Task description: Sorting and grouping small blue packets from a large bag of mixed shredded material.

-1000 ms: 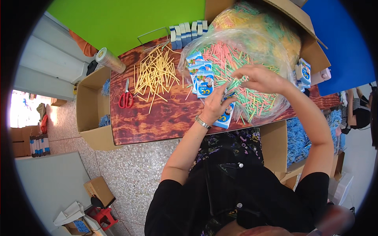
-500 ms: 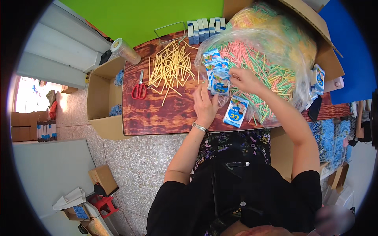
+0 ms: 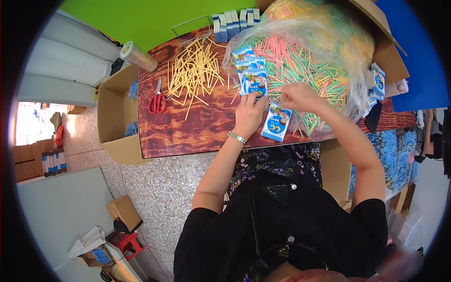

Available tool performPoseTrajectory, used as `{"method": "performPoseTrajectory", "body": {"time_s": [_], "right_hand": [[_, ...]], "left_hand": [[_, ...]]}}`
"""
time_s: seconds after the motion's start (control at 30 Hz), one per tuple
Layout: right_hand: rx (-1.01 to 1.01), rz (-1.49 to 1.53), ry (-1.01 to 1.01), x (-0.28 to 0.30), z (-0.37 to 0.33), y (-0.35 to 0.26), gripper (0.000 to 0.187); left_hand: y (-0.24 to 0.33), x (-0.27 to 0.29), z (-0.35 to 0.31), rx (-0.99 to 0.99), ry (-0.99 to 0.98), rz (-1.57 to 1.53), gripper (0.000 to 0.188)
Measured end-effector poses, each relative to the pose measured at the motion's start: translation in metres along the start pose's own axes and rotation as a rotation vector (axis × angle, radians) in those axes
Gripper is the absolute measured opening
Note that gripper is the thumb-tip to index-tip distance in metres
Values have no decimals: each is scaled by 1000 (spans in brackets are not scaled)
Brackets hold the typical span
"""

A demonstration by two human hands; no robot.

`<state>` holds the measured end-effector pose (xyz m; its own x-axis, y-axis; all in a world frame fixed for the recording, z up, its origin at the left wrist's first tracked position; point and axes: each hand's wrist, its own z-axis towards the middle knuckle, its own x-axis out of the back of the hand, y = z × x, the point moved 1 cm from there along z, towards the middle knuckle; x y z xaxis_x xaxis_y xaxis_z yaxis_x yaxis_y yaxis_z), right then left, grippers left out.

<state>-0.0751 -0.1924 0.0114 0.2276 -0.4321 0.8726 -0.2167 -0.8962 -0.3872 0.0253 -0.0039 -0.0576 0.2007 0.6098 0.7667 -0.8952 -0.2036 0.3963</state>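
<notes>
My left hand (image 3: 250,112) lies with its fingers stretched over the near end of a blue-and-white packet (image 3: 255,81). That packet tops a small overlapping stack of similar packets (image 3: 242,52). To the right, my right hand (image 3: 300,97) is closed, fingers curled; whether anything is in them is hidden. Just below it, a single blue-and-white packet (image 3: 277,123) lies flat near the table's front edge. Behind both hands spreads a large clear plastic bag (image 3: 361,89) full of thin pink, green and yellow sticks (image 3: 300,63).
Loose pale-yellow sticks (image 3: 195,68) cover the table's left part. Nearby are red-handled scissors (image 3: 158,101), a rubber band (image 3: 215,99) and a clear cylinder tub (image 3: 138,56). Blue-and-white bundles (image 3: 230,23) stand at the back. An open cardboard box (image 3: 112,117) adjoins the table's left edge.
My right hand has left the stack's top packet and come nearer, above the single packet. My left hand's fingers have moved onto the top packet's near end. The view has shifted slightly.
</notes>
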Motion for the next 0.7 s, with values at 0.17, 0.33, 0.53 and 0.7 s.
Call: {"method": "performPoseTrajectory", "body": {"time_s": [0.17,0.33,0.53,0.7], "right_hand": [[-52,-85,136,-37,-16,4,34],[-119,-198,109,-29,-23,-2,18],[172,154,498,-3,-49,-6,17],[67,452,419,9,-59,-17,20]], "left_hand": [[5,0,-2,24,18,-26,21],[11,8,-1,13,88,-65,24],[36,21,14,28,123,-285,28],[40,8,17,370,-256,-836,19]]}}
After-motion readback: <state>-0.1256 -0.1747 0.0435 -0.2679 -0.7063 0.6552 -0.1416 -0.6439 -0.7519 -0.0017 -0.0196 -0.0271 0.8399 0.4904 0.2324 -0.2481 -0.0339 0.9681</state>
